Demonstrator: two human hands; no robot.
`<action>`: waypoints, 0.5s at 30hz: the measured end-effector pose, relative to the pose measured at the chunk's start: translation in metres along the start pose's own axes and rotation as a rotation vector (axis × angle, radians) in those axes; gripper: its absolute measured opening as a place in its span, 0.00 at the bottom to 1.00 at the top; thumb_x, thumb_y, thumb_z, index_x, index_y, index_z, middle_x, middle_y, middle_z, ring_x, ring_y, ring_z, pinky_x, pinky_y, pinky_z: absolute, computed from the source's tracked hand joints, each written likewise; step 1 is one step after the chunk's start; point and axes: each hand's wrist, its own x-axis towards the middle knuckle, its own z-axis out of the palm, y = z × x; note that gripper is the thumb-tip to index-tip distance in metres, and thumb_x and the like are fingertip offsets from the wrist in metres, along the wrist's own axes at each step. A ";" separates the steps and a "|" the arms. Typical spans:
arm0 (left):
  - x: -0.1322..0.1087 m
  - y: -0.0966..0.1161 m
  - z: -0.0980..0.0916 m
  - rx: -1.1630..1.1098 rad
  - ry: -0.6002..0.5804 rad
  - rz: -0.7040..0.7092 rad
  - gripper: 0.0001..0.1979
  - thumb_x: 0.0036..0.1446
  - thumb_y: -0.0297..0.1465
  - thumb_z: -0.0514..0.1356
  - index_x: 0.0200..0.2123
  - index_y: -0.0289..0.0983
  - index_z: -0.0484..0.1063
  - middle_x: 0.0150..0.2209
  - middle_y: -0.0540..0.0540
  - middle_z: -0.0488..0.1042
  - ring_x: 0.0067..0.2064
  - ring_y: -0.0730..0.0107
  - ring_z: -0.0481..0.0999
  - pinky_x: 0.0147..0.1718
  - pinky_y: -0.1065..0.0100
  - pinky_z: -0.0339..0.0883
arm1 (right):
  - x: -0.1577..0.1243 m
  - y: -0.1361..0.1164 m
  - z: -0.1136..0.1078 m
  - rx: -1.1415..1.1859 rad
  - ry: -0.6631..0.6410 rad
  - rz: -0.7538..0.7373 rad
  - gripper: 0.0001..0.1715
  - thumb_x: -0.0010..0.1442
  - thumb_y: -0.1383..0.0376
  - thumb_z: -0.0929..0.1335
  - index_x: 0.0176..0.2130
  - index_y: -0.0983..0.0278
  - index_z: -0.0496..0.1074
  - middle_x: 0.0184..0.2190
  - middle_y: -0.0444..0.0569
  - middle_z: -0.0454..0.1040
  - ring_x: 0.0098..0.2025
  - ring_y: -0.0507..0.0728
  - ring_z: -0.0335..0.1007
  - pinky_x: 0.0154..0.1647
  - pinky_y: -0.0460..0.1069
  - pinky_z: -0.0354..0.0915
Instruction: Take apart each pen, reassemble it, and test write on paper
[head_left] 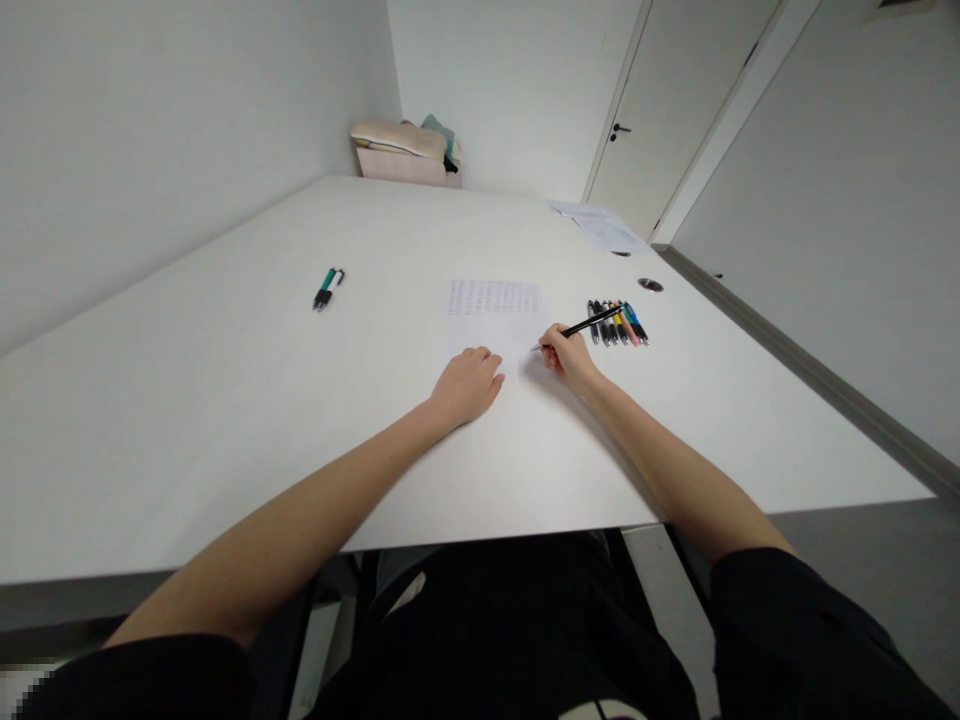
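Note:
A sheet of paper (491,312) with faint rows of writing lies on the white table (225,400). My left hand (469,383) rests flat on the sheet's near left corner, fingers stretched out. My right hand (568,355) is closed in a writing grip on a black pen (581,327), whose tip touches the paper's lower right part. Just right of that hand, a row of several coloured pens (619,323) lies side by side.
A pair of pens, one green and one black (327,289), lies at the left of the table. More papers (600,227) sit at the far right corner. A small round cable hole (650,285) is nearby. Cushions on a box (405,150) stand behind the table; a door (675,100) is at right.

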 end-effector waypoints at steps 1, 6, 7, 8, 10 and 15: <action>0.000 0.000 0.000 -0.003 -0.001 0.000 0.16 0.61 0.33 0.48 0.47 0.32 0.67 0.46 0.37 0.68 0.47 0.60 0.66 0.45 0.60 0.61 | 0.004 0.000 -0.001 -0.016 0.001 0.004 0.10 0.38 0.69 0.65 0.18 0.61 0.55 0.09 0.36 0.56 0.11 0.44 0.46 0.11 0.42 0.42; 0.000 0.000 -0.001 0.000 -0.013 -0.006 0.16 0.61 0.33 0.48 0.47 0.31 0.66 0.46 0.37 0.68 0.47 0.59 0.66 0.46 0.60 0.61 | 0.027 -0.002 -0.004 -0.137 0.003 -0.010 0.10 0.39 0.69 0.65 0.18 0.61 0.56 0.08 0.36 0.56 0.11 0.45 0.46 0.11 0.42 0.42; 0.000 0.000 -0.001 0.003 -0.016 -0.007 0.16 0.61 0.33 0.48 0.48 0.31 0.66 0.46 0.37 0.68 0.47 0.59 0.66 0.45 0.60 0.61 | 0.032 -0.002 -0.004 -0.171 0.002 -0.019 0.10 0.40 0.69 0.65 0.19 0.61 0.56 0.08 0.36 0.56 0.11 0.45 0.46 0.11 0.42 0.42; 0.000 0.001 -0.001 0.005 -0.018 -0.009 0.16 0.61 0.33 0.48 0.48 0.32 0.66 0.46 0.37 0.68 0.47 0.59 0.66 0.45 0.60 0.61 | 0.038 -0.003 -0.003 -0.200 0.000 -0.033 0.10 0.40 0.69 0.65 0.19 0.61 0.57 0.08 0.36 0.57 0.11 0.45 0.46 0.11 0.42 0.42; 0.000 0.001 -0.002 0.012 -0.017 -0.013 0.16 0.61 0.32 0.48 0.48 0.31 0.66 0.46 0.37 0.68 0.47 0.58 0.66 0.45 0.60 0.62 | 0.049 -0.005 -0.001 -0.240 -0.008 -0.073 0.10 0.42 0.69 0.65 0.19 0.62 0.57 0.09 0.37 0.58 0.11 0.45 0.47 0.11 0.43 0.43; 0.000 0.001 -0.002 0.024 -0.018 -0.005 0.16 0.61 0.33 0.47 0.48 0.32 0.66 0.47 0.37 0.67 0.47 0.59 0.66 0.45 0.60 0.62 | 0.077 -0.007 0.008 -0.310 -0.001 -0.101 0.09 0.43 0.69 0.66 0.20 0.62 0.58 0.10 0.37 0.59 0.12 0.45 0.49 0.12 0.43 0.47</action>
